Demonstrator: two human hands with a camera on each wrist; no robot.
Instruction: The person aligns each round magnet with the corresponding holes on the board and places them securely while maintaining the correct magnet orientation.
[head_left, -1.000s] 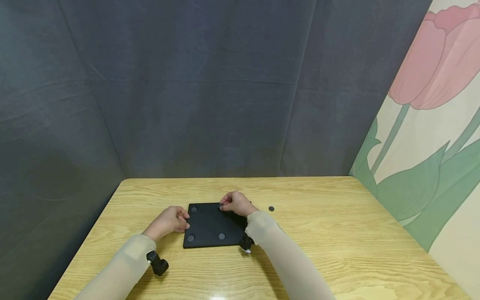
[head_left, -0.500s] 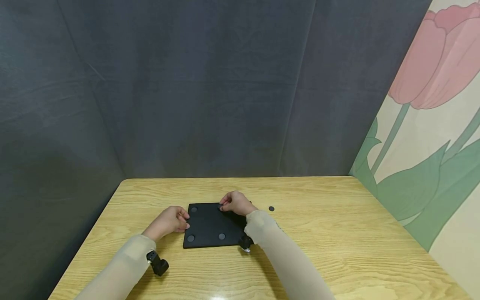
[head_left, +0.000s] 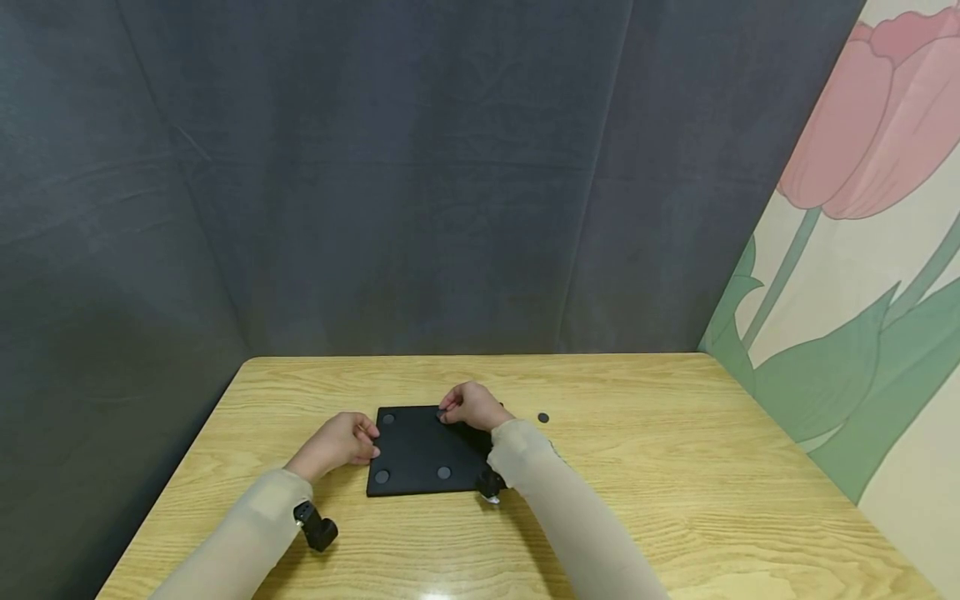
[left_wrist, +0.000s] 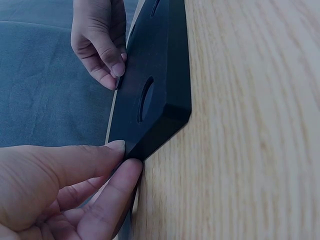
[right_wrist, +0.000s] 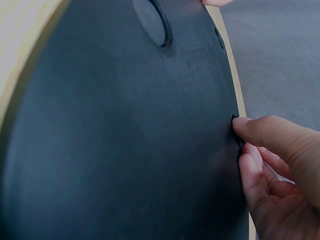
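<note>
A flat black rectangular board (head_left: pixel 412 454) lies on the wooden table, with round grey-black spots set in its face. Three show in the head view: a far-left spot (head_left: pixel 388 419), a near-left spot (head_left: pixel 382 477) and a near-middle spot (head_left: pixel 444 472). My left hand (head_left: pixel 347 439) holds the board's left edge between thumb and curled fingers. At the far edge, my right hand (head_left: pixel 474 407) pinches a small black disc (head_left: pixel 442 413) against the board; in the right wrist view its thumb (right_wrist: pixel 272 132) covers most of it. My right forearm hides the board's right part.
One loose dark disc (head_left: pixel 543 417) lies on the table (head_left: pixel 637 467) to the right of the board. A grey curtain (head_left: pixel 420 183) hangs behind the table, and a tulip-patterned wall (head_left: pixel 847 333) rises at the right. Wrist cameras sit under both forearms.
</note>
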